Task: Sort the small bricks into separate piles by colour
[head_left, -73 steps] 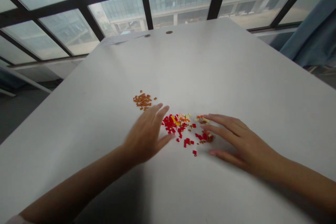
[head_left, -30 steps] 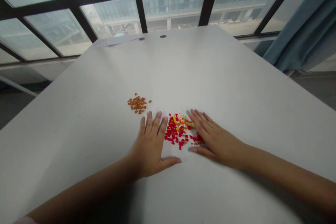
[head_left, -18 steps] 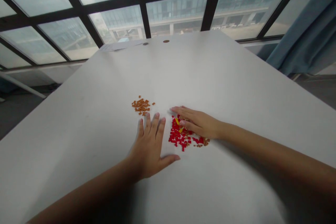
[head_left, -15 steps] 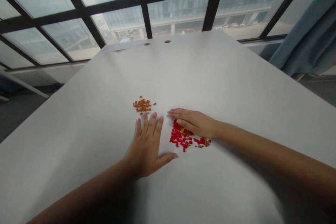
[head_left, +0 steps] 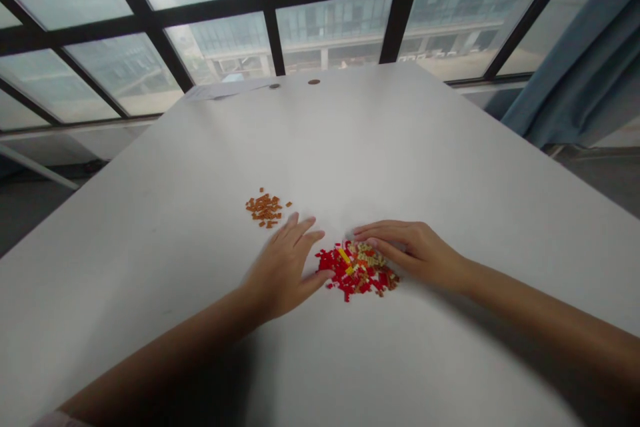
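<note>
Taking twelve o'clock as toward the window (head_left: 335, 27), we have a mixed heap of tiny, plastic-looking pieces, red, orange, pale yellow and brown (head_left: 356, 272), spread on the smooth white table (head_left: 400, 160) between our two hands.

Our left hand (head_left: 284, 267) sits at the heap's nine o'clock, palm down, its fingers a little apart and the thumb held wide of them. The thumb's tip meets the red pieces at the nine o'clock edge, though we cannot tell whether it presses on them; the index fingertip stops just short of the heap, at ten o'clock. The other left fingertips point toward one and lie near a loose pile of small, flat, square orange-brown tiles (head_left: 265, 209), which is at the heap's ten o'clock.

Our right hand (head_left: 417, 250) comes in from between two and three o'clock. Its fingers lie close together, arched along the heap's far edge, with their tips near twelve; the thumb is just beneath them, its tip at one o'clock, over the pale yellow pieces. We cannot tell whether anything is pinched there.

Inside the heap, a narrow bright yellow bar (head_left: 345, 255) slants at about eleven, between the left index fingertip and the right thumb. A long blue-grey cloth curtain (head_left: 575, 87) hangs at two o'clock, beyond the table's edge.
</note>
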### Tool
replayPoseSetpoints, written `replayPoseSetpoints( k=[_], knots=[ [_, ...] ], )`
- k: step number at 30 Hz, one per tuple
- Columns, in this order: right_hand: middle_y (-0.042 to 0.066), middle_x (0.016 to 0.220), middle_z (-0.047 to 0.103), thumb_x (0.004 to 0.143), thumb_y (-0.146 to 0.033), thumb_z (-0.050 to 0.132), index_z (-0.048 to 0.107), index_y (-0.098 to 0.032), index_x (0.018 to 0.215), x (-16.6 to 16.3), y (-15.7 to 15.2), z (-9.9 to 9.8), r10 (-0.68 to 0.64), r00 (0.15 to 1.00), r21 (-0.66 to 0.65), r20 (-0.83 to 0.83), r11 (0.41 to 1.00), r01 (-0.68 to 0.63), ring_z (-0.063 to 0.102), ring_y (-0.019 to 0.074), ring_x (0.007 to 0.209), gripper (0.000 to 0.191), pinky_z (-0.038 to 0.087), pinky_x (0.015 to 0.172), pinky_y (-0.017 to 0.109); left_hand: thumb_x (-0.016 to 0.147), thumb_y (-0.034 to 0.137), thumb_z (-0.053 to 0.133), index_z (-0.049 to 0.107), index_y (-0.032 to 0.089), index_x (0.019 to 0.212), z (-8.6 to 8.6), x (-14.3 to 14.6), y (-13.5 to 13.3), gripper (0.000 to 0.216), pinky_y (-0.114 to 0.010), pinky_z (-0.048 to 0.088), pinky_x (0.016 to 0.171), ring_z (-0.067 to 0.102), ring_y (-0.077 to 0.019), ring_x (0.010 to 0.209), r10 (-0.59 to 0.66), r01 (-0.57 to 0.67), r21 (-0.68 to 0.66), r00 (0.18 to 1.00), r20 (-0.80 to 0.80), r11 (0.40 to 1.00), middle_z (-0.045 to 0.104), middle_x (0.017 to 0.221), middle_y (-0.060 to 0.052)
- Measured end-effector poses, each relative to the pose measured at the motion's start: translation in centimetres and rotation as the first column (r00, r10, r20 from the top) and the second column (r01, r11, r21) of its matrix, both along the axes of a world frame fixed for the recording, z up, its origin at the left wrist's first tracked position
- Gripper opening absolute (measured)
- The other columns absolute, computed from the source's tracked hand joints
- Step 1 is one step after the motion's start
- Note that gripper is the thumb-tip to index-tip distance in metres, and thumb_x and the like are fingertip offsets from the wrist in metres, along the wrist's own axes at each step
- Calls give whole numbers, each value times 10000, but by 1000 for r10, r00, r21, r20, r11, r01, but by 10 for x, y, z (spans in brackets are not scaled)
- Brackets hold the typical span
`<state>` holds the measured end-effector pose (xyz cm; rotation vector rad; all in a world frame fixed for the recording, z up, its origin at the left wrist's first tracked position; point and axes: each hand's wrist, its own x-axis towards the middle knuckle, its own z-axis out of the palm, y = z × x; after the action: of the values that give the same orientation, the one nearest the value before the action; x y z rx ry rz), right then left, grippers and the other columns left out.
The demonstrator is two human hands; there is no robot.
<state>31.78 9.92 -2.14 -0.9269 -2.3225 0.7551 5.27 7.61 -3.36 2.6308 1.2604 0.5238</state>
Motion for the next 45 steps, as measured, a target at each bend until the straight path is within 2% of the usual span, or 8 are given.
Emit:
replayPoseSetpoints(
  k=[5,13,19,27,35,38,41,45],
  knots=[
    [76,1093,738,975,-270,468,726,-216,1066,-9,1,-7,6,1000,138,-1,990,-6,682,179,1016,279,560,896,325,889,219,616,664,196,929,3,7,7,67,-499,447,1066,513,-282,1298,-67,53,93,986,155,994,628,1269,-121],
    [67,1039,746,961,-240,482,721,-223,999,-2,10,-15,-253,966,259,-50,931,257,704,196,946,242,590,842,366,854,152,619,698,205,891,12,22,15,102,-497,470,1037,546,-283,1249,-120,113,59,985,125,992,634,1256,-108],
    [82,1160,724,965,-221,477,699,-218,1105,3,14,-24,-182,980,380,84,915,138,677,222,1065,262,531,973,472,850,142,631,712,214,893,16,23,19,117,-502,469,1032,555,-290,1233,-147,145,34,988,54,989,647,1235,-97],
    [94,1184,713,949,-216,516,687,-203,1123,1,14,-33,-186,975,412,123,903,120,653,232,1111,245,528,956,478,864,155,634,673,165,863,16,25,16,40,-492,454,1047,541,-291,1251,-171,171,71,985,-7,983,644,1241,-125],
    [91,1188,712,950,-219,518,680,-215,1141,2,13,-33,-186,974,409,128,905,119,657,228,1109,250,522,966,483,862,178,616,683,183,853,35,-17,48,68,-530,411,1068,542,-306,1247,128,-110,183,987,-94,977,628,1268,-129],
    [89,1200,707,942,-216,528,674,-219,1147,3,13,-35,-182,974,414,134,903,112,652,237,1120,252,516,974,499,836,213,643,695,178,824,32,-42,69,64,-523,438,1038,578,-308,1193,263,-247,160,960,-94,956,641,1246,-142],
    [80,1205,706,940,-214,529,672,-236,1155,3,13,-36,-177,976,405,128,908,112,648,237,1129,259,516,972,504,822,248,656,710,192,845,25,-61,82,82,-496,463,1024,611,-281,1147,298,-291,82,951,-87,953,664,1217,-122],
    [78,1200,708,944,-217,525,669,-235,1153,3,13,-35,-175,977,407,124,907,111,650,229,1125,255,514,977,493,824,280,659,720,194,857,20,-71,88,111,-519,444,1039,597,-292,1168,350,-340,104,931,-102,935,649,1261,-121]
  ],
)
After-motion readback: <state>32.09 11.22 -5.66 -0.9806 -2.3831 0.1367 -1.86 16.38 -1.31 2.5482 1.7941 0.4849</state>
